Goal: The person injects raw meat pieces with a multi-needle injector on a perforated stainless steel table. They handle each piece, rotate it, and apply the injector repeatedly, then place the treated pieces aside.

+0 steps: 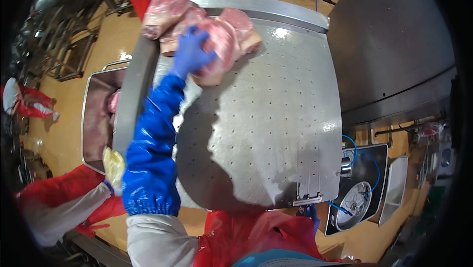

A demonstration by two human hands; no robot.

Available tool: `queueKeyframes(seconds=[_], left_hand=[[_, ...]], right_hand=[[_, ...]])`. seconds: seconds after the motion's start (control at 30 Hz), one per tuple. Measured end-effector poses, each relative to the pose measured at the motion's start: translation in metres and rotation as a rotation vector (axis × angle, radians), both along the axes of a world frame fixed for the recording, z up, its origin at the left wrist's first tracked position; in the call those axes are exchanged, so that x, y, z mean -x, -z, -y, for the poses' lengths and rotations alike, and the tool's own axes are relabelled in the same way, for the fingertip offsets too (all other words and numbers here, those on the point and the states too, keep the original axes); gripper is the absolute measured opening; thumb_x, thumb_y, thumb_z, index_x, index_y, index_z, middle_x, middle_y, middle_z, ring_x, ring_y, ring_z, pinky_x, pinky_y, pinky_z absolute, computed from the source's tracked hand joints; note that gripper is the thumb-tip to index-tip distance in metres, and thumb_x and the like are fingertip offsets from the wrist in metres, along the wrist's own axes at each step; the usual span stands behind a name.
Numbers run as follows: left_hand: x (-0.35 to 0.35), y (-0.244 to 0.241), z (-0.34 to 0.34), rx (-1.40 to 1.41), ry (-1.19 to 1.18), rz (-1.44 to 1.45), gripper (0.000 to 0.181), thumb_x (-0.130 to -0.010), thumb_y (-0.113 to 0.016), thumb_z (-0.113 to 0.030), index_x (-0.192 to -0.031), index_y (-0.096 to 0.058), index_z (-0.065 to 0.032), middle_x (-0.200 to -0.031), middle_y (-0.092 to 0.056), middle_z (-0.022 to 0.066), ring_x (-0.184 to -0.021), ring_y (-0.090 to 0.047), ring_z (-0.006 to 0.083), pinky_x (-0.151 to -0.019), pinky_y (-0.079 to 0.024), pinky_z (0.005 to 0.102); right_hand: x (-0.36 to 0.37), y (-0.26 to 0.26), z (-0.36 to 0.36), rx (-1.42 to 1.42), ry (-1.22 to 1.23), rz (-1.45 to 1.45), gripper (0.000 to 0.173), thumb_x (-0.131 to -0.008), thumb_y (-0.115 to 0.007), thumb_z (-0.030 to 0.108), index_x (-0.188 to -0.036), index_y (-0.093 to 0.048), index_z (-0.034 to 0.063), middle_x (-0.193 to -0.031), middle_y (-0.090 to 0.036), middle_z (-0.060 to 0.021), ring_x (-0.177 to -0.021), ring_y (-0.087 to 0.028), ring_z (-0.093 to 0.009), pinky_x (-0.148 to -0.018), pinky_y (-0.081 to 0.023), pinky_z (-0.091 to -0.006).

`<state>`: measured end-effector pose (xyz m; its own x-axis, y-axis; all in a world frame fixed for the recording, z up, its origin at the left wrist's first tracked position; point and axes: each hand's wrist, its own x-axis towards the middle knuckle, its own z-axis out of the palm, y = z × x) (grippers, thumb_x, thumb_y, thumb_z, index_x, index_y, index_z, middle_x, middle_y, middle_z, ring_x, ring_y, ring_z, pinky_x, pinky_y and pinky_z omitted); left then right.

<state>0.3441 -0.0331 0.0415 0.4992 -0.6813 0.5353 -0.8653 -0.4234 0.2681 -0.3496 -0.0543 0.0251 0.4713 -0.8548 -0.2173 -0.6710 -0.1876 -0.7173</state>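
My left hand [194, 51], in a blue glove with a blue sleeve cover above it, grips a large skin-on cut of raw meat [221, 51], apparently pork. That cut is blurred. More raw cuts lie against it at the far left corner of a perforated stainless steel table [273, 115], one at the left [166, 12] and one at the right [240, 27]. At the near right edge, my right hand [313, 215], also blue-gloved, is low beside a metal bar fitting [307, 200]; a dark object is at its fingers, and its grip is mostly hidden.
Left of the table stands a steel tub [98, 119] with meat inside. A co-worker's arm [74, 208] with a yellowish glove reaches near it. A round steel vessel [351, 204] and blue hoses are at the lower right. A large steel cabinet or machine [391, 45] borders the right side.
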Motion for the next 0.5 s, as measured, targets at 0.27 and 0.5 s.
queueKeyframes(seconds=[0.27,0.5], left_hand=[[0.228,-0.012,0.007,-0.325,-0.288,-0.338,0.058,-0.085,-0.073,-0.060,-0.122,-0.066,-0.0152,-0.135,-0.057,0.0257,-0.117,-0.057,0.0543,-0.094,-0.054,0.0588],[0.264,-0.035,-0.035,-0.481,-0.230,-0.474,0.099,-0.076,-0.073,-0.082,-0.143,-0.060,-0.0092,-0.141,-0.055,0.0310,-0.124,-0.061,0.0487,-0.107,-0.051,0.0518]], right_hand=[[0.006,-0.043,0.044,-0.049,-0.206,0.019,0.049,-0.098,-0.074,0.010,-0.142,-0.057,-0.0037,-0.101,-0.076,-0.0159,-0.091,-0.071,-0.013,-0.076,-0.057,-0.0347],[0.077,-0.041,0.045,-0.223,-0.364,0.163,0.048,-0.097,-0.071,0.018,-0.140,-0.059,-0.0007,-0.109,-0.076,-0.0156,-0.101,-0.076,-0.026,-0.084,-0.058,-0.0393]])
